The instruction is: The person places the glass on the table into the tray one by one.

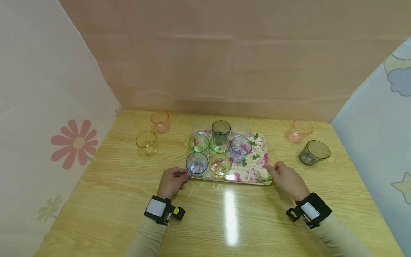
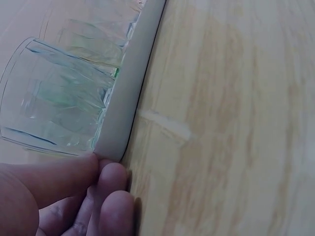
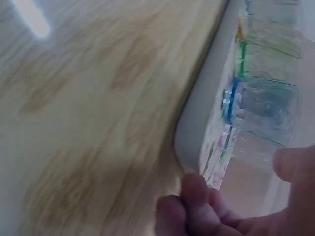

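A flowered tray (image 1: 253, 176) lies on the table with several see-through cups on it. At its near left corner, my left hand (image 1: 173, 181) pinches the rim, thumb above and fingertips low against the outside. Right beside that thumb stands a blue cup (image 1: 197, 164), and a yellow cup (image 1: 220, 166) is to its right. My right hand (image 1: 287, 180) is at the near right corner, its curled fingers (image 3: 194, 189) against the tray's edge and its thumb raised over the rim. Green cups (image 1: 199, 143), a bluish-purple cup (image 1: 240, 150), a dark grey cup (image 1: 221, 129) and clear cups (image 1: 241, 129) fill the rows behind.
Off the tray on the left are a pink cup (image 1: 160, 123) and an amber cup (image 1: 147, 143). On the right stand another pink cup (image 1: 298, 132) and a dark tinted cup (image 1: 314, 153). A brown wall covering (image 1: 224, 71) rises behind the wooden table (image 1: 128, 221).
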A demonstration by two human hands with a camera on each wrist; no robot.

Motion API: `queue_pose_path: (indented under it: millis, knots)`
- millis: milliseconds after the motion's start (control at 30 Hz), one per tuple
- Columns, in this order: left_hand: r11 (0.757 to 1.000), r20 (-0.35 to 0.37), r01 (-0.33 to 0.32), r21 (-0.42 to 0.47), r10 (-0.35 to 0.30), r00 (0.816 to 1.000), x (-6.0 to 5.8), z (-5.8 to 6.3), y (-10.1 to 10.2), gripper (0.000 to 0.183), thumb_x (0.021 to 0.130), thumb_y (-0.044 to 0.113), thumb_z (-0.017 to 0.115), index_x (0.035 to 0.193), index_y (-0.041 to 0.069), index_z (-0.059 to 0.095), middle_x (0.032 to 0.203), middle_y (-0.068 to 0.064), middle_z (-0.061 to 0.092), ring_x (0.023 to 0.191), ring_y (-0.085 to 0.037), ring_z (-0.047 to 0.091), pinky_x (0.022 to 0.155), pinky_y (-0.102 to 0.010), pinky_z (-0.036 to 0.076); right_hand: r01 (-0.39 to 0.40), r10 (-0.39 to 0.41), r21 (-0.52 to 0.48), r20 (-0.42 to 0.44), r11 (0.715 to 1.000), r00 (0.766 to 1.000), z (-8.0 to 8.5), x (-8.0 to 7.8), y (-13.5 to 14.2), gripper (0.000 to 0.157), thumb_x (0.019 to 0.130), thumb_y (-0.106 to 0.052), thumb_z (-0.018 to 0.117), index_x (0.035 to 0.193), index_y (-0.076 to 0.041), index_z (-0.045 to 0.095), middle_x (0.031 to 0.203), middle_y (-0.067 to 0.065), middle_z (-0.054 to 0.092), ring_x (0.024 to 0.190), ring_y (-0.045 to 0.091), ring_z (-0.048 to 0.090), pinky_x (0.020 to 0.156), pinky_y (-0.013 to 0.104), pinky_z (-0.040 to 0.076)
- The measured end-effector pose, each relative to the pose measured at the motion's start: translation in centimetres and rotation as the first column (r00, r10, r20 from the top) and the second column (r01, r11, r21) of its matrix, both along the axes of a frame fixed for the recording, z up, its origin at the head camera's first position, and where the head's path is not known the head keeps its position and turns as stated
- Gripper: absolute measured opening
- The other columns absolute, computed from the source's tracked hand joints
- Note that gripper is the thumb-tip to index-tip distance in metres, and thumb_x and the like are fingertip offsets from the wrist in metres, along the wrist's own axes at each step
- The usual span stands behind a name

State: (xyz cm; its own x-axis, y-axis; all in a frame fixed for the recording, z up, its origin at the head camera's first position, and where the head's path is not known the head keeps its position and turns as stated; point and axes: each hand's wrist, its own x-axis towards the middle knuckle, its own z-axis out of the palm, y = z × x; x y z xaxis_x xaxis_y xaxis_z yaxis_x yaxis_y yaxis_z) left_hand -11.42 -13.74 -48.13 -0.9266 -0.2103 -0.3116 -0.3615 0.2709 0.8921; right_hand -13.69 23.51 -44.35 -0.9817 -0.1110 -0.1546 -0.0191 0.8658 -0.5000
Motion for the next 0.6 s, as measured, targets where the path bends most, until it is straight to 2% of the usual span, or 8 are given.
queue_pose_path:
  millis: [100, 167, 300, 600]
  knots:
    - [1.000, 0.003, -0.002, -0.002, 0.002, 1.000, -0.05, 0.04, -0.04, 0.016, 0.084, 0.009, 0.068, 0.097, 0.000, 0.071, 0.086, -0.012, 0.071, 0.068, -0.014, 0.064, 0.053, -0.026, 0.052, -0.019, 0.009, 0.097, 0.101, 0.995, 0.995, -0.23, 0.11, 0.15, 0.067, 0.093, -0.067, 0.027, 0.081, -0.006, 0.052, 0.060, 0.003, 0.044, 0.050, 0.017, 0.041, 0.046, 0.030, 0.030]
    - [1.000, 0.001, -0.002, 0.001, 0.002, 1.000, -0.10, 0.07, -0.05, 0.016, 0.084, 0.009, 0.068, 0.097, 0.000, 0.071, 0.086, -0.012, 0.071, 0.068, -0.014, 0.064, 0.053, -0.025, 0.052, -0.035, 0.017, 0.134, 0.132, 0.990, 0.991, -0.32, 0.20, 0.13, 0.066, 0.094, -0.066, 0.026, 0.075, -0.008, 0.050, 0.059, 0.003, 0.043, 0.050, 0.017, 0.042, 0.045, 0.030, 0.031]
    - [1.000, -0.009, -0.007, 0.001, 0.007, 1.000, -0.16, 0.14, -0.05, 0.016, 0.084, 0.009, 0.068, 0.097, -0.001, 0.071, 0.086, -0.012, 0.071, 0.067, -0.015, 0.064, 0.053, -0.025, 0.051, -0.057, 0.035, 0.162, 0.136, 0.985, 0.990, -0.35, 0.28, -0.05, 0.063, 0.096, -0.062, 0.028, 0.065, -0.010, 0.046, 0.056, 0.002, 0.040, 0.049, 0.016, 0.040, 0.045, 0.029, 0.029]
    - [1.000, -0.025, 0.008, -0.027, -0.009, 1.000, 0.18, 0.16, 0.01, 0.016, 0.084, 0.009, 0.068, 0.096, -0.001, 0.071, 0.086, -0.012, 0.071, 0.067, -0.015, 0.065, 0.053, -0.026, 0.052, -0.101, 0.080, 0.175, 0.125, 0.979, 0.989, -1.00, 0.44, -0.08, 0.048, 0.098, -0.043, 0.044, 0.060, -0.013, 0.048, 0.055, -0.001, 0.039, 0.049, 0.015, 0.039, 0.046, 0.028, 0.028]
